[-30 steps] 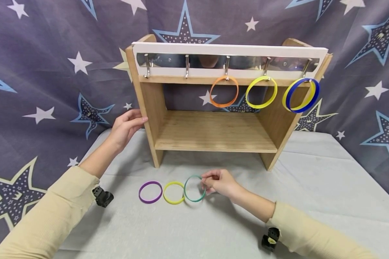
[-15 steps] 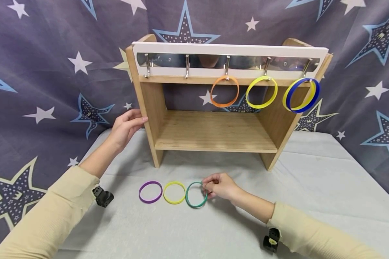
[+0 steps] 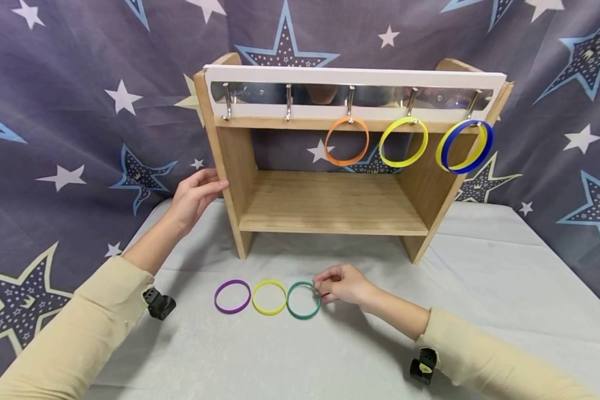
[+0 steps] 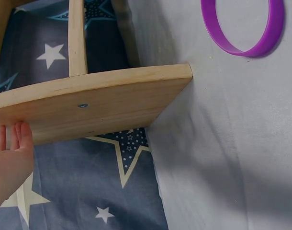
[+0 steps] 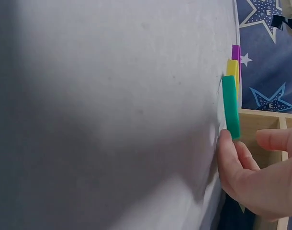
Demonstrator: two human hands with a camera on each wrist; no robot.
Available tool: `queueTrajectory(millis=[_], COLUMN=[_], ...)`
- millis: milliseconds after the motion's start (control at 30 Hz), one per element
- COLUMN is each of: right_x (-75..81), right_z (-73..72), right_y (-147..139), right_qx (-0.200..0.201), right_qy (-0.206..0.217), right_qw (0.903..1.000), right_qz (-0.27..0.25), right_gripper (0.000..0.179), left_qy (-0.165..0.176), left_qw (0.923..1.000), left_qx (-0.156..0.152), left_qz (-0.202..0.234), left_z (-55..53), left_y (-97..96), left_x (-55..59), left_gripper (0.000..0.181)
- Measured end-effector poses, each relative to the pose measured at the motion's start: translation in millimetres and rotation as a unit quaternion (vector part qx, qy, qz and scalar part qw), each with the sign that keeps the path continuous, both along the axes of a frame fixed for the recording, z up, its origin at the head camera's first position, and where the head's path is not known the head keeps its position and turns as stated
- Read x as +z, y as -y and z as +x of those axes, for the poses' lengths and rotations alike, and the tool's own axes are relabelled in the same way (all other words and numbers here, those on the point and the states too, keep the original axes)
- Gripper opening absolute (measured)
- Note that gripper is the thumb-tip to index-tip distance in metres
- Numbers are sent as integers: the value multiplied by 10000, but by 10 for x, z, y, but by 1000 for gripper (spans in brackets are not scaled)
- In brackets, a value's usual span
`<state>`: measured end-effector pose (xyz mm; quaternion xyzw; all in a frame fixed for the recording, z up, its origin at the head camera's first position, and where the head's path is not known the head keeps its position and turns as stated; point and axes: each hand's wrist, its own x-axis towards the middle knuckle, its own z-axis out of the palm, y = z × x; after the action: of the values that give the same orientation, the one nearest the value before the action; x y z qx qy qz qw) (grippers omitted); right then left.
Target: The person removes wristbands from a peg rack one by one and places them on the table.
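A green silicone wristband (image 3: 304, 316) lies flat on the cloth beside a yellow wristband (image 3: 269, 313) and a purple wristband (image 3: 232, 311), in a row. My right hand (image 3: 347, 286) is at the green band's right edge. In the right wrist view, a fingertip sits right at the green band (image 5: 230, 108), while the thumb stands apart from the fingers. My left hand (image 3: 192, 200) rests on the left side panel of a wooden shelf (image 3: 330, 203). The left wrist view shows its extended fingertips (image 4: 25, 132) touching that panel's outer face.
A white hook rail (image 3: 355, 75) crosses the shelf's top. An orange band (image 3: 341, 163), a yellow band (image 3: 400, 164) and a blue band (image 3: 487, 153) over another yellow one hang from its three right hooks. Grey cloth (image 3: 260, 355) covers the table; a star-patterned curtain (image 3: 80, 139) hangs behind.
The green band, held tilted up by the right hand, has come down flat beside the yellow one. The right fingers have loosened and drawn slightly right. My left hand has stayed put.
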<state>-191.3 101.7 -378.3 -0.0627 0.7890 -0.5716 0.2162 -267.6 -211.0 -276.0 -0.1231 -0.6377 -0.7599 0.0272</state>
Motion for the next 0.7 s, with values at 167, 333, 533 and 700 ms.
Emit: queueTrajectory(millis=[167, 333, 533, 700], right_x=[23, 82, 206, 346], right_z=[-17, -32, -53, -85], right_y=[-39, -97, -165, -211], right_qx=[25, 148, 96, -4], right_qy=[86, -88, -277, -334], right_qw=[9999, 9997, 9995, 9994], right_qz=[-46, -160, -151, -104], right_gripper=[25, 28, 30, 33], left_qy=[2, 14, 38, 32], left_qw=[10000, 10000, 10000, 10000], left_qx=[0, -8, 15, 9], left_qz=[-23, -19, -23, -36], left_z=[-5, -14, -3, 7], left_y=[6, 5, 1, -2], left_x=[-6, 2, 8, 10], left_gripper=[15, 15, 14, 14])
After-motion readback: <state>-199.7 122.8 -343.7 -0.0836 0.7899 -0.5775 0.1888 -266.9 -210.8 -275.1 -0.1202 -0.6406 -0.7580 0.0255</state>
